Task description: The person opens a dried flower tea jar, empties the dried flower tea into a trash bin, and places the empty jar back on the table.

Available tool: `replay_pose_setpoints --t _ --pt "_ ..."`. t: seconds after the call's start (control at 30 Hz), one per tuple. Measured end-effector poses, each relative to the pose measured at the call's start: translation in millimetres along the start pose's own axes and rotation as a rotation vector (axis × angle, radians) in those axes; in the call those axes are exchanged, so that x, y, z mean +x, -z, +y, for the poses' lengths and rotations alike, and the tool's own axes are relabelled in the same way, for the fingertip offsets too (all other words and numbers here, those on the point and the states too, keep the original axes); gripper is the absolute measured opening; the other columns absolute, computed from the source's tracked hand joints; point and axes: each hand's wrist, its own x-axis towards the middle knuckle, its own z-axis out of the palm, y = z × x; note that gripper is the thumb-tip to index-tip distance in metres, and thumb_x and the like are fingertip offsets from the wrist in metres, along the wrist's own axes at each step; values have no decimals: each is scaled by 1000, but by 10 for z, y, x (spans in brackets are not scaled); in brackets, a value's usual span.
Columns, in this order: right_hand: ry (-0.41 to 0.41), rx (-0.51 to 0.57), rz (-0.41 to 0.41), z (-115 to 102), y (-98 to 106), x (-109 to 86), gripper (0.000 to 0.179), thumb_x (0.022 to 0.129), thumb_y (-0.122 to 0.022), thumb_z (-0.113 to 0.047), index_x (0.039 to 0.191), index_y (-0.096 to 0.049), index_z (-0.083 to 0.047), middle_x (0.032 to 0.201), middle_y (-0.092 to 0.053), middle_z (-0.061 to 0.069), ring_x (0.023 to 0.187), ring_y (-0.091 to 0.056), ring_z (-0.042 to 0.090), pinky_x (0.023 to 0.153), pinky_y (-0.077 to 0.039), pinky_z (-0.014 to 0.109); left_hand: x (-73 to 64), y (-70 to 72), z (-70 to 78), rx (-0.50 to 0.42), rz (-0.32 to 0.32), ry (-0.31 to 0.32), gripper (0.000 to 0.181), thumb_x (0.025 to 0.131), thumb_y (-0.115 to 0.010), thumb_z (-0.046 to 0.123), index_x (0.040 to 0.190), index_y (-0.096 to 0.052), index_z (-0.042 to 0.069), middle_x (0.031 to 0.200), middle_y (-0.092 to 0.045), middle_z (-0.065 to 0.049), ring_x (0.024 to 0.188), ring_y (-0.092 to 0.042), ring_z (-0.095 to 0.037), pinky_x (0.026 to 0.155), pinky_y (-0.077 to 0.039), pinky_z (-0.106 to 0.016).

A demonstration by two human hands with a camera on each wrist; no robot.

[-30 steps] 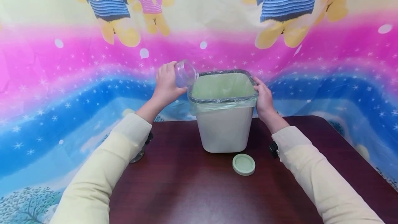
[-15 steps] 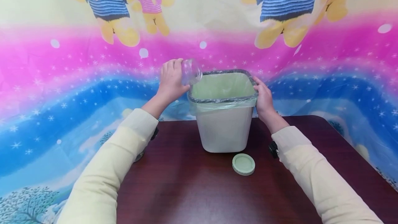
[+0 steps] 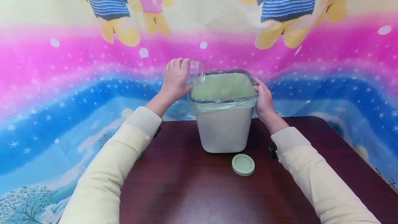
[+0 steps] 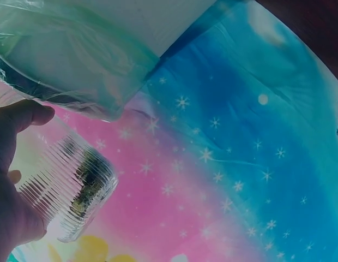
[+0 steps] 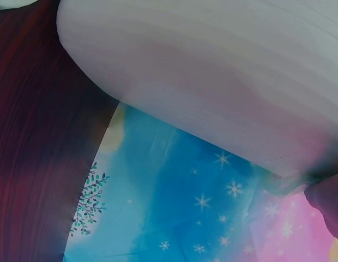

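My left hand (image 3: 175, 78) grips a clear ribbed jar (image 3: 197, 72), tipped on its side with its mouth over the left rim of a white bin (image 3: 225, 129). In the left wrist view, dark brown-green leafy bits (image 4: 90, 183) lie near the bottom of that jar. A thin pale green bag (image 3: 214, 105) lines the bin and folds over its dark grey rim. At the bin's right top edge, my right hand (image 3: 263, 96) holds the rim, its fingers curled over it; only a fingertip part (image 5: 328, 204) shows in the right wrist view.
A round pale green lid (image 3: 243, 164) lies in front of the bin on the dark wooden table (image 3: 192, 193). Beside my left sleeve a small glassy object (image 3: 140, 155) is mostly hidden. A printed cloth (image 3: 217, 37) hangs behind the table.
My left hand has moved slightly right and tilted the jar further, bringing its mouth farther over the bin's rim. The right hand, bin and lid stay in place.
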Motion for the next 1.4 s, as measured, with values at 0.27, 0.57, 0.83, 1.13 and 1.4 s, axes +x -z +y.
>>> replay_pose_setpoints --t 0.27,0.57,0.83,1.13,1.4 --pt "4 0 6 -5 -3 -7 52 99 -28 -11 150 -37 -12 158 -25 -1 145 -12 18 116 -6 43 22 -6 -1 94 49 -118 79 73 -81 13 138 -38 -2 130 -44 -21 124 -37 -36 108 -27 -46" --pt "-3 -7 1 -20 -15 -31 52 99 -28 -13 151 -35 -13 158 -24 -1 145 -11 18 116 -6 43 53 -27 -19 191 37 -179 76 75 -80 14 137 -37 -2 131 -44 -23 125 -37 -37 110 -26 -47" --pt "-7 7 12 -30 -25 -33 52 99 -29 -12 150 -36 -12 158 -25 -2 145 -12 17 116 -7 41 90 -9 -13 249 15 -225 68 80 -73 10 137 -38 -3 133 -43 -24 127 -36 -37 113 -21 -46" --pt "-7 9 12 -44 -29 -34 52 99 -28 -12 151 -36 -13 158 -24 -2 145 -12 16 116 -8 40 136 -12 -6 316 -10 -270 68 81 -74 9 138 -38 -1 134 -43 -23 127 -36 -37 114 -20 -45" --pt "-2 13 5 -34 -34 -21 52 99 -28 -12 151 -35 -10 158 -25 0 145 -13 17 116 -7 40 139 -16 -1 389 9 -340 66 81 -74 9 137 -40 -2 133 -45 -24 126 -38 -38 114 -20 -44"
